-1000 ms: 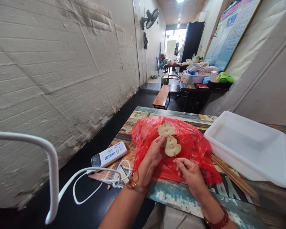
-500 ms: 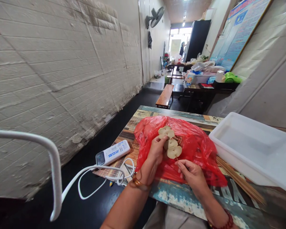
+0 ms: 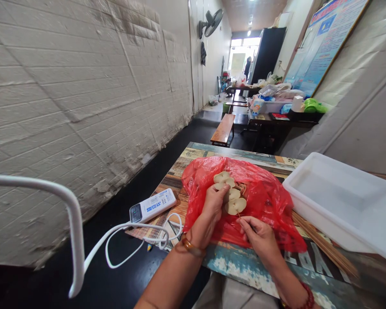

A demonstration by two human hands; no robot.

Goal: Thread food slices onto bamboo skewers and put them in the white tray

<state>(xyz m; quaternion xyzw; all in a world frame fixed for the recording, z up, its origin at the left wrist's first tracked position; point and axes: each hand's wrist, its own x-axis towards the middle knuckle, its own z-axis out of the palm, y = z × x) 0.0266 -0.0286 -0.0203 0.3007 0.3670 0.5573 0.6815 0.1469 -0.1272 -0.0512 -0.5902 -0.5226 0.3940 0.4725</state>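
Note:
My left hand pinches a row of pale, thin, rounded slices between thumb and fingers; their exact kind I cannot make out. The slices are threaded on a thin bamboo skewer. Its lower end is gripped by my right hand, fingers closed, just below the last slice. Both hands are over a red plastic bag spread on the table. In the bag's opening, behind the slices, lie brownish pieces, partly hidden.
To the right stands a white plastic tub, with a bundle of bamboo skewers beside it on the patterned table. A white power bank and its white cable are at the left. Farther off are a bench and a cluttered table.
My left hand has shifted slightly right and down along the slices. The right hand keeps its hold on the skewer, nearly still.

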